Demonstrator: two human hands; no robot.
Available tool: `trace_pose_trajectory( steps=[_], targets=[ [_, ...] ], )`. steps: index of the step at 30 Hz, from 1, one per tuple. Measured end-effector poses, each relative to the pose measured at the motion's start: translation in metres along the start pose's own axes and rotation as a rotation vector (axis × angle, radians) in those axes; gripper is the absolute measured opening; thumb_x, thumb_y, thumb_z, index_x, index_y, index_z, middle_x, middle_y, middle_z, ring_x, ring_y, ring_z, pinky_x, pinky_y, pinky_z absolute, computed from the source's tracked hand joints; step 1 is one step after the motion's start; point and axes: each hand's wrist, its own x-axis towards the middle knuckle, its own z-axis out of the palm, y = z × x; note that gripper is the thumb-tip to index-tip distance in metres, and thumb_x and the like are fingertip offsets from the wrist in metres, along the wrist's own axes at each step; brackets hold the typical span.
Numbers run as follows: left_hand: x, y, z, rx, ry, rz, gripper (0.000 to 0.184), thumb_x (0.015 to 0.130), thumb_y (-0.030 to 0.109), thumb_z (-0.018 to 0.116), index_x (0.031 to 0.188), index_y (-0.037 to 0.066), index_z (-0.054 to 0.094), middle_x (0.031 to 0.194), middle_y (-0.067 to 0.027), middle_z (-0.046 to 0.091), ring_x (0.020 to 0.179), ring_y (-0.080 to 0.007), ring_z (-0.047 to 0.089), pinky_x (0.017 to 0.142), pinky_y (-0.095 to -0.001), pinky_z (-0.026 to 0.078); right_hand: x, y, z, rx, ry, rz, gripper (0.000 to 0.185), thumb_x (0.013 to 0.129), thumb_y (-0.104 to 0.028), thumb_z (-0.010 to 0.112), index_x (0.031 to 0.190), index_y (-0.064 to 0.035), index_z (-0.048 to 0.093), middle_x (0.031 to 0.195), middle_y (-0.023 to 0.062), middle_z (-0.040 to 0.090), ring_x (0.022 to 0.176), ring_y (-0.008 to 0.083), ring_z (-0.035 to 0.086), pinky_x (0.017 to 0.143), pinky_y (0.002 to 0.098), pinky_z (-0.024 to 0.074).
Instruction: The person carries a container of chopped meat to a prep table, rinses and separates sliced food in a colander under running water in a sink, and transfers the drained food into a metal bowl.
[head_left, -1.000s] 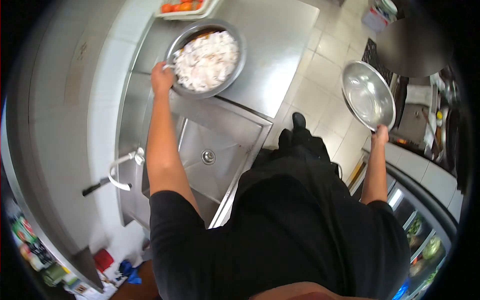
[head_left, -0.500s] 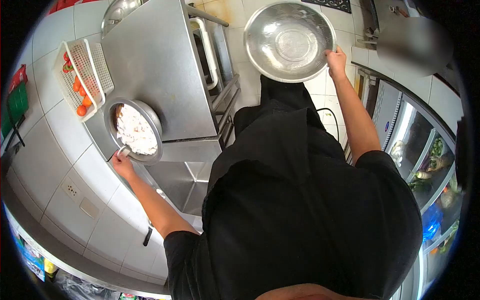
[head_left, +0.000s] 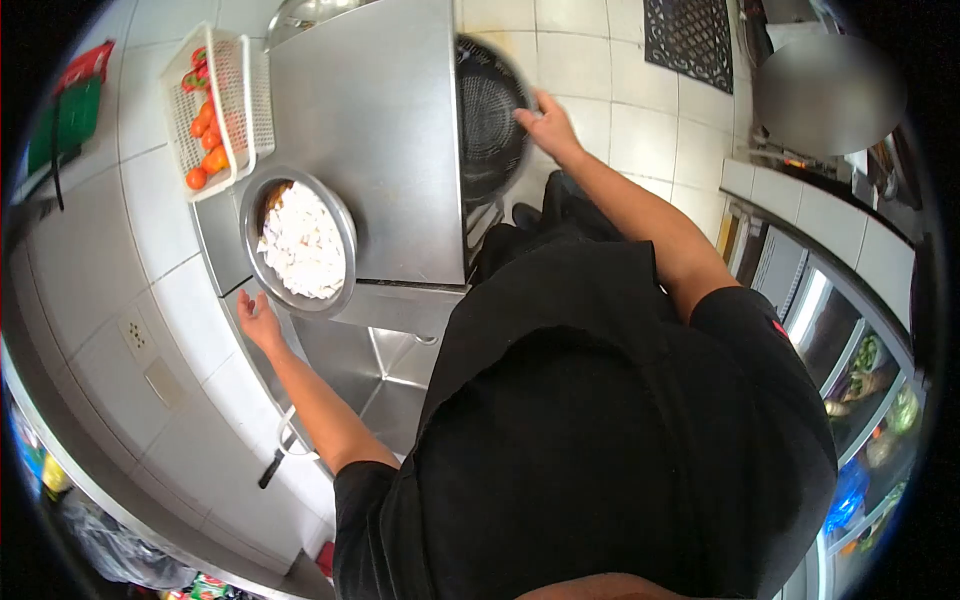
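Observation:
My right hand (head_left: 552, 128) grips the rim of a large metal bowl (head_left: 492, 125), which is dark in shadow and shows a dotted pattern on its inside. The bowl is tilted at the side of the steel counter (head_left: 370, 130), its left part hidden by the countertop. My left hand (head_left: 260, 318) is open, fingers apart, just off the lower left rim of a smaller metal bowl (head_left: 348, 235). White chopped pieces (head_left: 300, 240) fill this smaller bowl, with something brown at one edge.
A white plastic basket (head_left: 245, 110) with red and orange vegetables stands at the counter's back. A steel sink (head_left: 395, 405) lies nearer me. A dark-handled tool (head_left: 270, 468) rests by the wall. To the right is a glass-front fridge (head_left: 850, 400); a black mat (head_left: 690, 40) lies on the floor.
My right hand has moved the large bowl left, from over the floor to partly beneath the countertop. My left hand has let go of the smaller bowl's rim.

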Motion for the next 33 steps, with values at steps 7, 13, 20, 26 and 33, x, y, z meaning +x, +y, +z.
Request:
trace_pose_trajectory(
  steps=[7, 13, 20, 26, 33],
  targets=[
    [0.008, -0.046, 0.038, -0.486, -0.012, -0.347, 0.051, 0.087, 0.024, 0.065, 0.129, -0.002, 0.049, 0.114, -0.0169, 0.060, 0.094, -0.0183, 0.060, 0.085, -0.0296, 0.046, -0.028, -0.053, 0.029, -0.203, 0.080, -0.221, 0.036, 0.085, -0.011, 0.060, 0.120, -0.0020, 0.058, 0.111, 0.0146, 0.065, 0.099, 0.0220, 0.063, 0.088, 0.0324, 0.0490],
    [0.001, -0.014, 0.050, -0.618, 0.106, -0.276, 0.034, 0.093, 0.024, 0.056, 0.115, -0.003, 0.056, 0.108, -0.0126, 0.063, 0.097, -0.0178, 0.057, 0.088, -0.0302, 0.043, -0.066, -0.170, 0.075, -0.021, -0.175, -0.139, 0.030, 0.093, -0.014, 0.052, 0.116, 0.0033, 0.059, 0.098, 0.0095, 0.065, 0.087, 0.0150, 0.062, 0.075, 0.0282, 0.0514],
    [-0.009, -0.017, 0.060, -0.858, 0.078, -0.226, 0.026, 0.095, 0.019, 0.052, 0.110, -0.002, 0.057, 0.095, -0.0073, 0.064, 0.085, -0.0129, 0.056, 0.079, -0.0276, 0.044, -0.071, -0.206, 0.204, -0.115, -0.527, -0.007, 0.042, 0.093, -0.030, 0.053, 0.121, 0.0017, 0.057, 0.092, 0.0071, 0.063, 0.078, 0.0137, 0.060, 0.068, 0.0278, 0.0510],
    [-0.043, 0.028, 0.053, -0.786, 0.112, -0.303, 0.027, 0.094, 0.016, 0.052, 0.109, -0.006, 0.056, 0.097, -0.0094, 0.062, 0.086, -0.0131, 0.055, 0.078, -0.0277, 0.044, -0.064, -0.189, 0.229, -0.034, -0.385, -0.051, 0.030, 0.095, -0.025, 0.051, 0.080, 0.0005, 0.060, 0.070, 0.0028, 0.057, 0.065, 0.0114, 0.049, 0.060, 0.0288, 0.0423],
    [-0.050, 0.026, 0.089, -0.780, 0.186, -0.399, 0.035, 0.094, 0.020, 0.052, 0.116, -0.007, 0.054, 0.111, -0.0147, 0.061, 0.102, -0.0217, 0.056, 0.092, -0.0330, 0.041, -0.065, -0.184, 0.228, 0.144, -0.201, 0.036, 0.028, 0.093, -0.021, 0.055, 0.070, -0.0051, 0.054, 0.067, -0.0033, 0.051, 0.061, 0.0077, 0.042, 0.055, 0.0259, 0.0374]
  ],
)
